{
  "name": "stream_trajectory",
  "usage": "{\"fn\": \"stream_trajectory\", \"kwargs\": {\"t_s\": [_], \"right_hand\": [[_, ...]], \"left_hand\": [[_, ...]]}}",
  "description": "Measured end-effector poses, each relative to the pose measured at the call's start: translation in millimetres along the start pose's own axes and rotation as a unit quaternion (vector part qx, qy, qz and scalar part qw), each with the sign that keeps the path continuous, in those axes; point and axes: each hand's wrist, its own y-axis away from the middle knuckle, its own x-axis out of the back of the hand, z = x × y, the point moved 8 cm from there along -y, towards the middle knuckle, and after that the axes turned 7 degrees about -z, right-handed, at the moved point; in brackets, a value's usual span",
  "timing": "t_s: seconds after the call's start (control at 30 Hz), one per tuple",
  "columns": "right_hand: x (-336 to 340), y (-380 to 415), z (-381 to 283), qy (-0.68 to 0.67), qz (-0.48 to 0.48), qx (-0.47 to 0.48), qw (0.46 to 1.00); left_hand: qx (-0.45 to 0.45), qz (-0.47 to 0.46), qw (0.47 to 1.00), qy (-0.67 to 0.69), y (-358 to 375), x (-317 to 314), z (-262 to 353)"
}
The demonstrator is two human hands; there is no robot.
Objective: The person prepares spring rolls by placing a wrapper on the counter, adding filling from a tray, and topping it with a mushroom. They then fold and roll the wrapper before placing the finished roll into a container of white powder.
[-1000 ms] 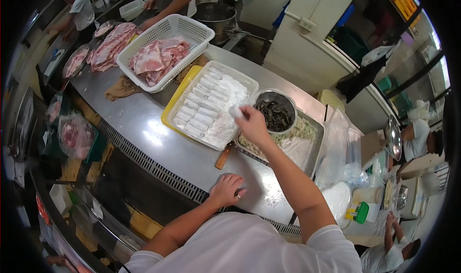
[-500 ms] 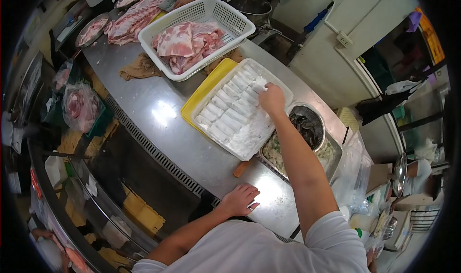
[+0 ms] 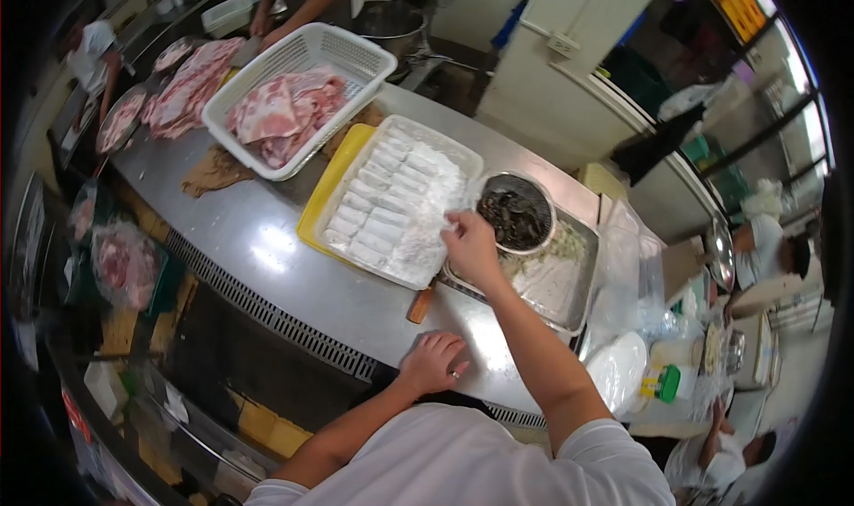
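My right hand (image 3: 469, 242) is over the right edge of a white tray (image 3: 322, 210), its fingers bent together; what they hold, if anything, is too small to tell. White powder and rows of white-coated pieces (image 3: 382, 230) fill the tray, which sits on a yellow board (image 3: 309, 219). Beyond my hand, a round metal strainer (image 3: 550, 205) of dark pieces rests on a metal pan (image 3: 583, 283) of pale, green-flecked filling. My left hand (image 3: 432, 362), a ring on one finger, lies on the steel table near its front edge, fingers apart and holding nothing. A wooden handle (image 3: 421, 305) shows by the tray.
A white basket (image 3: 222, 123) of raw meat stands on the steel table (image 3: 231, 230), over a brown cloth (image 3: 213, 171). Behind it, a co-worker's arms (image 3: 307, 12) are near a slab of ribs (image 3: 191, 88). Plastic bags (image 3: 623, 266) lie at the right.
My right hand has moved from above the coated pieces towards the tray's near right edge. The whole view has shifted, with table items now further left. My left hand still rests on the table.
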Motion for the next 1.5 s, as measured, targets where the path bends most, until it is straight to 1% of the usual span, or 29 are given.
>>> {"fn": "stream_trajectory", "kwargs": {"t_s": [0.03,0.1,0.13,0.17,0.2,0.27,0.37,0.47,0.5,0.6,0.63,0.67,0.7,0.73,0.8,0.87,0.97,1.07,1.17,1.27,1.37,1.47,1.5], "right_hand": [[4.2,36.1,6.0,-0.002,0.043,0.042,0.998],[3.5,103.6,38.6,0.025,-0.005,-0.017,1.000],[3.1,140.8,58.9,0.022,-0.008,-0.037,0.999],[7.2,176.6,72.2,0.014,-0.016,-0.106,0.994],[7.9,209.3,83.9,0.011,-0.026,-0.150,0.988],[9.5,270.9,104.3,0.002,-0.016,-0.216,0.976],[11.0,337.6,121.0,-0.041,0.007,-0.270,0.962],[15.9,371.9,128.0,-0.085,0.057,-0.297,0.950],[21.0,377.8,125.7,-0.099,0.069,-0.286,0.950],[45.8,389.6,128.9,-0.086,0.086,-0.267,0.956],[58.2,395.6,133.4,-0.067,0.112,-0.255,0.958],[73.7,403.2,139.6,-0.042,0.130,-0.253,0.958],[91.7,413.3,147.2,0.003,0.171,-0.252,0.953],[109.3,424.6,154.9,0.048,0.209,-0.251,0.944],[150.4,445.9,164.9,0.130,0.254,-0.257,0.923],[180.3,464.7,187.8,0.243,0.233,-0.277,0.900],[195.4,487.5,222.4,0.348,0.191,-0.287,0.872],[197.3,499.8,251.5,0.330,0.135,-0.277,0.892],[203.5,504.8,253.4,0.325,0.147,-0.232,0.905],[212.7,505.0,234.5,0.326,0.184,-0.174,0.911],[210.4,509.8,243.9,0.322,0.188,-0.130,0.919],[218.2,513.2,242.1,0.289,0.206,-0.108,0.929],[220.1,514.3,242.5,0.273,0.219,-0.115,0.930]], "left_hand": [[-0.001,-0.001,1.000,-0.003,0.3,-0.1,0.6],[-0.007,-0.003,1.000,-0.018,0.3,-2.8,-2.0],[-0.010,-0.005,1.000,-0.022,1.4,-5.2,-1.1],[-0.010,-0.025,1.000,-0.012,-0.7,-6.4,-1.6],[-0.022,-0.003,1.000,0.003,-2.4,1.2,3.2],[-0.032,0.008,0.999,0.019,-2.9,2.4,4.0],[-0.034,0.002,0.999,0.013,-4.1,1.9,7.5],[-0.062,-0.025,0.997,0.044,-7.7,-8.9,26.5],[-0.072,-0.041,0.995,0.049,-10.1,-16.0,38.7],[-0.101,-0.082,0.990,0.061,-24.2,-41.0,84.1],[-0.107,-0.088,0.988,0.069,-28.2,-50.9,98.2],[-0.112,-0.092,0.986,0.077,-32.5,-61.3,112.3],[-0.116,-0.096,0.985,0.085,-36.2,-70.0,124.4],[-0.121,-0.103,0.983,0.091,-37.9,-78.8,134.0],[-0.125,-0.118,0.980,0.100,-36.4,-95.4,150.1],[-0.127,-0.133,0.978,0.098,-33.9,-106.8,158.4],[-0.120,-0.139,0.979,0.090,-32.7,-116.3,170.7],[-0.113,-0.136,0.981,0.082,-30.6,-126.4,180.7],[-0.105,-0.134,0.983,0.074,-26.7,-134.6,189.2],[-0.103,-0.132,0.984,0.067,-26.2,-143.5,195.9],[-0.099,-0.131,0.984,0.065,-25.1,-152.7,204.7],[-0.097,-0.129,0.985,0.064,-26.2,-162.9,215.7],[-0.097,-0.128,0.985,0.063,-26.8,-166.1,218.9]]}}
